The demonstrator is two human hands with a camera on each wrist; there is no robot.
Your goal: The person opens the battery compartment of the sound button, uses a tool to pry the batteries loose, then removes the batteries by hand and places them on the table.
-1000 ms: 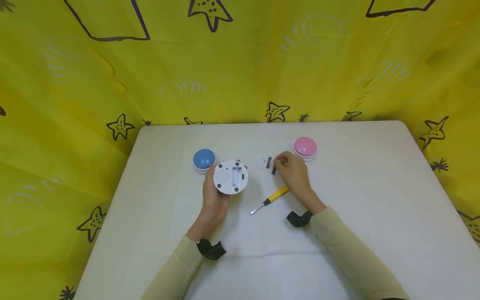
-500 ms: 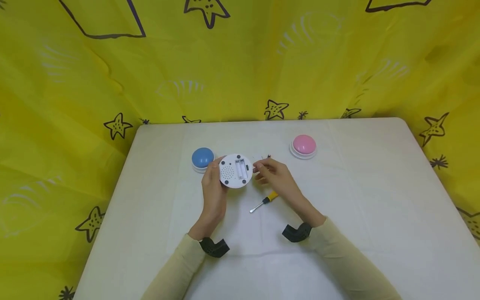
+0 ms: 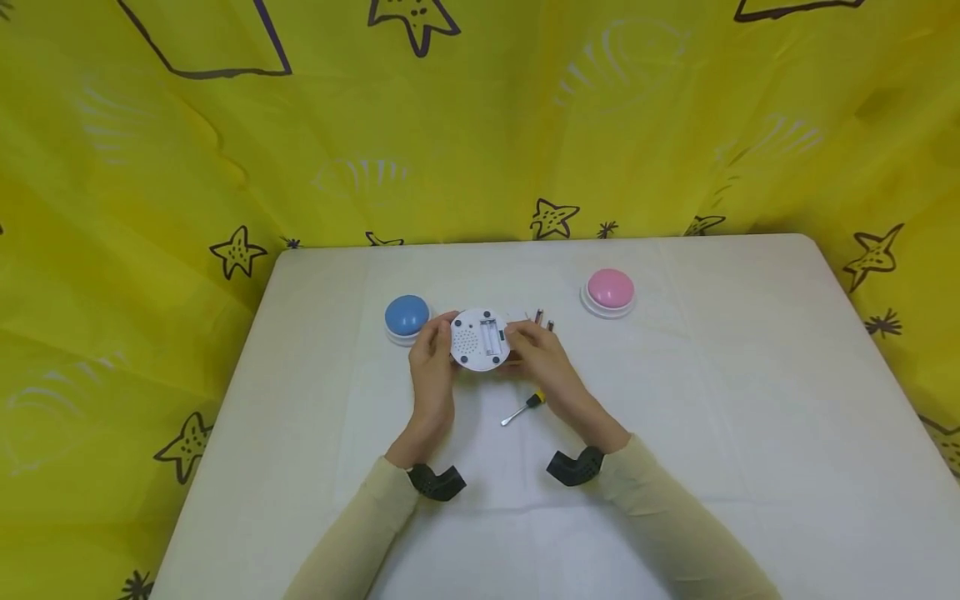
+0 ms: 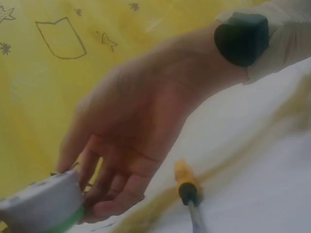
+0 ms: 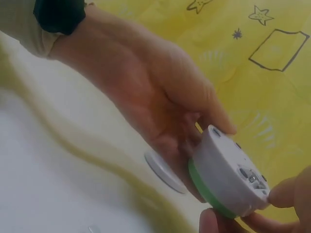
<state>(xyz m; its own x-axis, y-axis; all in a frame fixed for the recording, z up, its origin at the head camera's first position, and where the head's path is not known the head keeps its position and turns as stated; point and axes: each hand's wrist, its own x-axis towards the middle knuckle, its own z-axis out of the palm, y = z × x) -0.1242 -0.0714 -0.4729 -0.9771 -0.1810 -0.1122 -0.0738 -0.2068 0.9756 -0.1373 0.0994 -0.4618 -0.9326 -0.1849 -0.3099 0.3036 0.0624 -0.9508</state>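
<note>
A round white push-button device (image 3: 467,340) with a green band on its side (image 5: 214,194) is held bottom up above the table. On its underside are dark round feet, speaker holes and an uncovered battery compartment (image 3: 491,337). My left hand (image 3: 432,375) grips its left edge, thumb on top and fingers below. At the right edge, my right hand (image 3: 551,367) pinches it with thumb above and fingers underneath. Beyond my right hand lie two small batteries (image 3: 539,316). A screwdriver (image 3: 522,411) lies nearer, its yellow handle mostly hidden by my right hand.
A blue-topped push button (image 3: 407,316) stands behind my left hand. Farther right at the back is a pink-topped one (image 3: 611,288). Both sit on the white table (image 3: 712,375), with a yellow patterned curtain (image 3: 480,125) behind it.
My right hand has left the batteries, moving left to the device and taking its right edge. My left hand has shifted the device slightly right and away from me.
</note>
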